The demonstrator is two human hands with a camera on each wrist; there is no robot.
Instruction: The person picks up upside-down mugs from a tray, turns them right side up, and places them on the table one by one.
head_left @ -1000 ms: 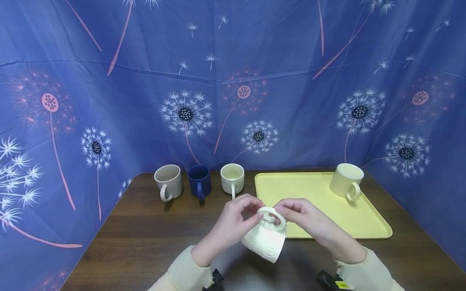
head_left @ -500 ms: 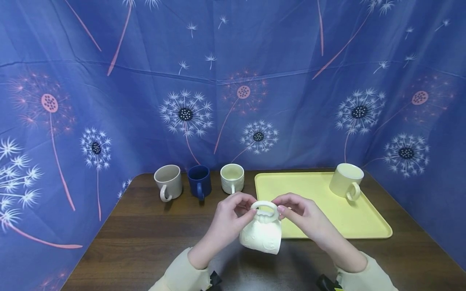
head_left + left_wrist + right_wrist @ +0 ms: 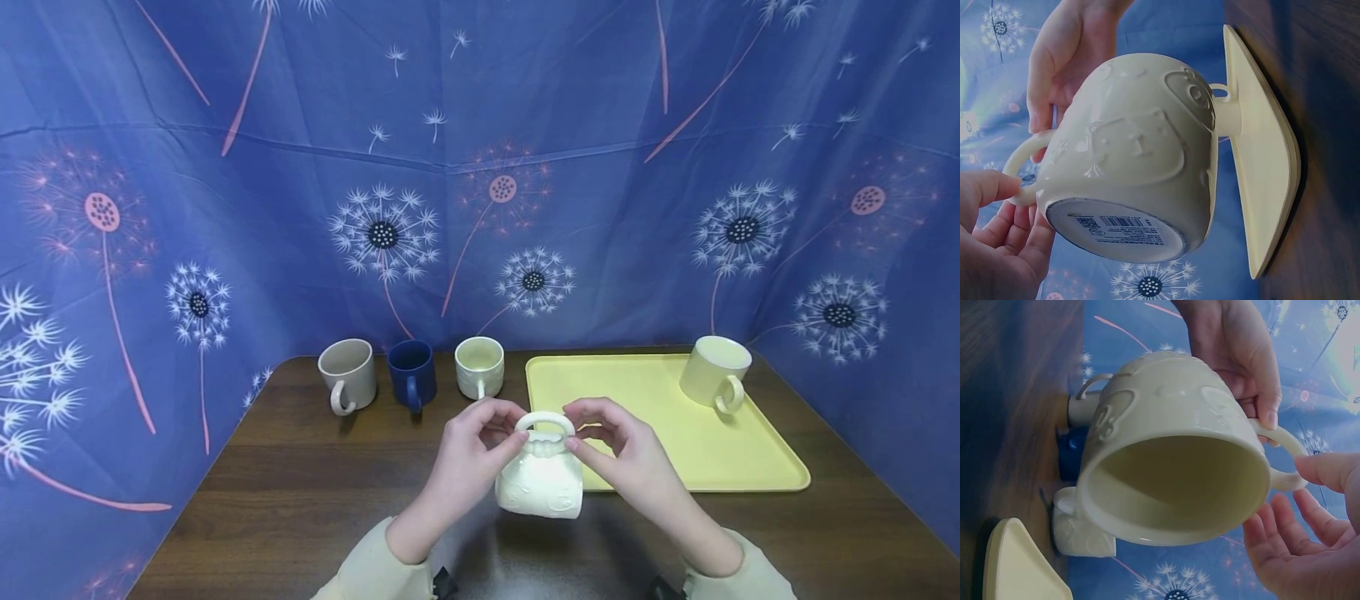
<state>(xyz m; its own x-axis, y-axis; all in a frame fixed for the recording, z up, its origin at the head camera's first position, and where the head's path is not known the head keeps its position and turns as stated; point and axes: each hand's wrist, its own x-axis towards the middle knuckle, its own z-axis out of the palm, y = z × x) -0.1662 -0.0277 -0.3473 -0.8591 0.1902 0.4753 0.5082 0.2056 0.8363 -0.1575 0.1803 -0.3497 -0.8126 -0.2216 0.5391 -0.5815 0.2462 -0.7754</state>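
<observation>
A cream mug (image 3: 538,485) with raised bear faces hangs on its side above the table, handle up. Its opening faces right and its base faces left. My left hand (image 3: 480,450) pinches the base end of the handle between thumb and fingers. At the rim end, my right hand (image 3: 628,450) holds the handle with its thumb (image 3: 1329,469) against it and its fingertips behind. The left wrist view shows a printed label (image 3: 1122,231) on the mug's base. Looking into the mug's mouth, the right wrist view shows a bare inside.
A yellow tray (image 3: 660,467) lies on the right of the wooden table (image 3: 300,492), with a cream mug (image 3: 715,371) at its back right. Along the back left stand a grey mug (image 3: 348,373), a dark blue mug (image 3: 412,373) and a pale mug (image 3: 479,368). Behind hangs a blue curtain (image 3: 615,250).
The held mug has turned from a tilt to nearly level, its handle now pointing up. It has shifted slightly left and up, and both hands still hold the handle.
</observation>
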